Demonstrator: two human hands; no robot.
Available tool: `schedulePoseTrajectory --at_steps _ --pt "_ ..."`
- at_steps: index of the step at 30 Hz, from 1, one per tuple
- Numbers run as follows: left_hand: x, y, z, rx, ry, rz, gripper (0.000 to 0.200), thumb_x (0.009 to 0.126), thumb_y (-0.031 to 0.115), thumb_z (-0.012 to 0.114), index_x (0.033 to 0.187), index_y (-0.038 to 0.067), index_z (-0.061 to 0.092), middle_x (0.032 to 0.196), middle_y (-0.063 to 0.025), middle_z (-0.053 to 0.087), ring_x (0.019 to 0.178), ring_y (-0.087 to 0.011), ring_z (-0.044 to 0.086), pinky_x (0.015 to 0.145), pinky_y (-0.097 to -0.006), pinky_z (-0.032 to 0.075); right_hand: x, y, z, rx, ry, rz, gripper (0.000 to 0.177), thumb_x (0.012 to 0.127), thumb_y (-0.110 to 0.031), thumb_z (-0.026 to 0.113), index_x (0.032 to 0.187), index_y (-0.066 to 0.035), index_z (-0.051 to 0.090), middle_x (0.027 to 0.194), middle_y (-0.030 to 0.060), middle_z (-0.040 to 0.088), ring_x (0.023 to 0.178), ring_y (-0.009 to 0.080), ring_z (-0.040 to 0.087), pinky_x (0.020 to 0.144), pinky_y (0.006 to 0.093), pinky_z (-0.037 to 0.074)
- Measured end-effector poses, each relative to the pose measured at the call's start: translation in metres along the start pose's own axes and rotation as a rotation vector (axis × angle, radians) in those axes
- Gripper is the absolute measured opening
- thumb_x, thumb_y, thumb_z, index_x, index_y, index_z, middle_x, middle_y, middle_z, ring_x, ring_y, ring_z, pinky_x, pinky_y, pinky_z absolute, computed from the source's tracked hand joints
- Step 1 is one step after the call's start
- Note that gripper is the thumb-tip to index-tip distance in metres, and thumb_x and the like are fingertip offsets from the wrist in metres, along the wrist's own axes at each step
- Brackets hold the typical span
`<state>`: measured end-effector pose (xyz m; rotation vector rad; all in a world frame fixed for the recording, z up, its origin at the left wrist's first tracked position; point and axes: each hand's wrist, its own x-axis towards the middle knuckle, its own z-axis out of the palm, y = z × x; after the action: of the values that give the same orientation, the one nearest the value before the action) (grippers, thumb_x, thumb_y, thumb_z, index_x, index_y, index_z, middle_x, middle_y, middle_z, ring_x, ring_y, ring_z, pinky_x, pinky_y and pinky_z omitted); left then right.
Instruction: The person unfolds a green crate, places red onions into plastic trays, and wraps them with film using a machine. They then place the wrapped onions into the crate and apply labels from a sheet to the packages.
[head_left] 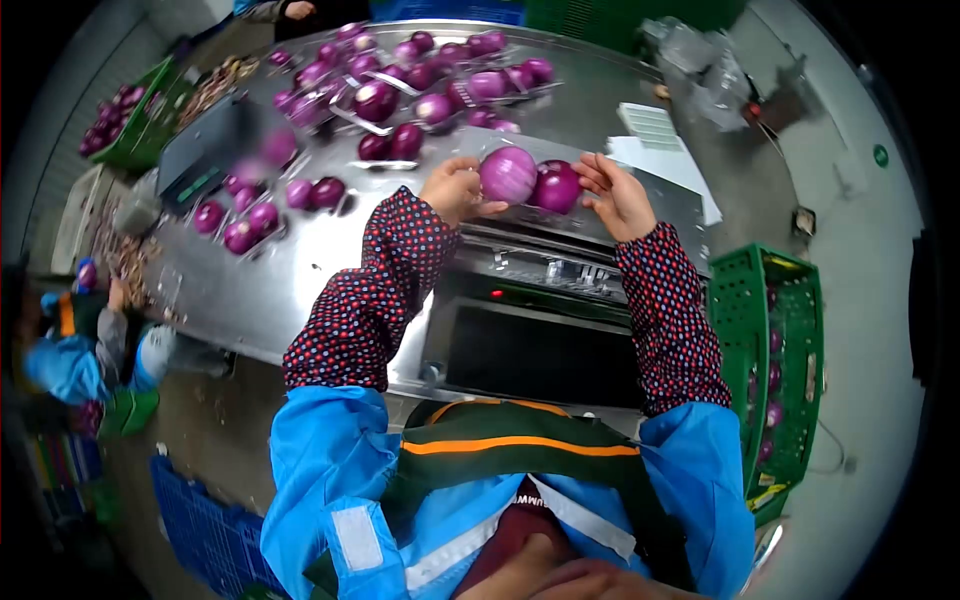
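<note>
Two red onions (508,175) sit side by side over the steel machine top, in what looks like a clear tray or film whose outline is hard to make out. My left hand (458,190) is at their left end, fingers curled and thumb along the lower edge of the pack. At the right end, my right hand (617,197) has its fingertips and thumb bent around the pack's edge beside the darker onion. Below them is the wrapping machine (540,270), with a small red light and a dark front plate.
Many red onions in clear trays (375,101) cover the far steel table (300,270). A grey scale (205,150) stands left. Papers (665,160) lie right of the machine. A green crate (735,300) with onions stands at right. Another person (75,365) works at far left.
</note>
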<state>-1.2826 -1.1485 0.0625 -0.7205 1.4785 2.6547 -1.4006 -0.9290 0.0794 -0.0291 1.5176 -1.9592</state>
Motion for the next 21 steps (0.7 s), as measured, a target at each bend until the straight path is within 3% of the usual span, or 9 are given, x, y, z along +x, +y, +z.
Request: schedulePoseTrajectory --at_steps 8,10,11,12,14,15,18,20,21 --pt "0.024 -0.055 0.074 0.714 -0.248 -0.033 0.042 0.084 0.019 0.054 0.115 -0.005 0.041 0.1 -0.017 0.056 0.081 -0.0194 0.058 0.064 -0.0264 0.053 -0.074 -0.029 -0.141 -0.471 0.286 -0.229 0.025 0.082 -0.023 0.053 0.099 -0.007 0.06 0.091 0.001 0.061 0.071 0.0073 0.046 0.056 0.0201 0.038" --pt "-0.014 -0.07 0.065 1.032 -0.085 0.466 0.039 0.077 0.023 0.061 0.107 0.001 0.05 0.092 -0.0165 0.06 0.078 -0.0225 0.059 0.07 -0.0325 0.046 -0.102 -0.013 -0.187 -0.958 0.368 -0.317 0.025 0.08 -0.03 0.055 0.085 -0.007 0.065 0.083 0.005 0.06 0.069 0.0141 0.049 0.061 0.0282 0.039" --pt "-0.035 -0.078 0.054 1.408 0.137 0.963 0.041 0.074 0.028 0.064 0.103 0.001 0.053 0.086 -0.0153 0.059 0.075 -0.0274 0.055 0.072 -0.0362 0.044 -0.122 -0.001 -0.19 -1.345 0.485 -0.329 0.029 0.078 -0.035 0.057 0.078 -0.007 0.065 0.078 0.0067 0.058 0.07 0.0181 0.049 0.063 0.0322 0.038" --pt "-0.046 -0.08 0.038 1.628 0.27 1.098 0.039 0.072 0.035 0.063 0.092 0.001 0.059 0.081 -0.0133 0.058 0.078 -0.0278 0.051 0.072 -0.0366 0.041 -0.135 0.007 -0.191 -1.73 0.601 -0.344 0.034 0.075 -0.04 0.058 0.071 -0.007 0.065 0.073 0.0083 0.057 0.071 0.022 0.05 0.065 0.0363 0.036" --pt "-0.067 -0.081 0.044 1.973 0.362 0.687 0.035 0.068 0.037 0.066 0.074 0.003 0.064 0.072 -0.0123 0.056 0.078 -0.0264 0.049 0.072 -0.0376 0.038 -0.141 0.031 -0.183 -1.835 0.497 -0.327 0.041 0.072 -0.048 0.059 0.064 -0.008 0.063 0.068 0.0081 0.053 0.073 0.0266 0.049 0.067 0.0407 0.033" --pt "-0.06 -0.094 0.039 2.0 0.379 0.713 0.039 0.067 0.043 0.065 0.064 0.004 0.064 0.069 -0.0103 0.057 0.077 -0.0264 0.049 0.071 -0.0374 0.038 -0.137 0.039 -0.174 -1.816 0.456 -0.406 0.039 0.072 -0.046 0.058 0.064 -0.008 0.062 0.069 0.0083 0.054 0.075 0.0264 0.049 0.067 0.0391 0.033" --pt "-0.035 -0.102 0.047 1.851 0.274 0.671 0.039 0.066 0.042 0.066 0.063 0.003 0.063 0.057 -0.007 0.056 0.067 -0.024 0.052 0.069 -0.0366 0.04 -0.107 0.049 -0.166 -1.538 0.251 -0.323 0.032 0.074 -0.036 0.059 0.065 -0.006 0.061 0.07 0.0102 0.056 0.07 0.0253 0.053 0.065 0.0368 0.039" --pt "-0.032 -0.096 0.034 1.388 0.123 0.475 0.034 0.073 0.031 0.063 0.059 0.001 0.057 0.053 -0.0084 0.056 0.051 -0.0202 0.053 0.046 -0.0291 0.039 -0.111 0.046 -0.178 -1.237 0.154 -0.306 0.026 0.079 -0.026 0.057 0.065 -0.004 0.056 0.063 0.0076 0.054 0.048 0.0211 0.049 0.044 0.0317 0.038" --pt "-0.049 -0.078 0.034 1.262 0.064 0.338 0.033 0.076 0.028 0.061 0.057 0.002 0.053 0.051 -0.006 0.053 0.05 -0.0179 0.051 0.045 -0.0276 0.038 -0.126 0.03 -0.178 -0.908 0.126 -0.036 0.025 0.08 -0.025 0.055 0.065 -0.005 0.054 0.059 0.0045 0.051 0.044 0.0159 0.044 0.04 0.0279 0.033"
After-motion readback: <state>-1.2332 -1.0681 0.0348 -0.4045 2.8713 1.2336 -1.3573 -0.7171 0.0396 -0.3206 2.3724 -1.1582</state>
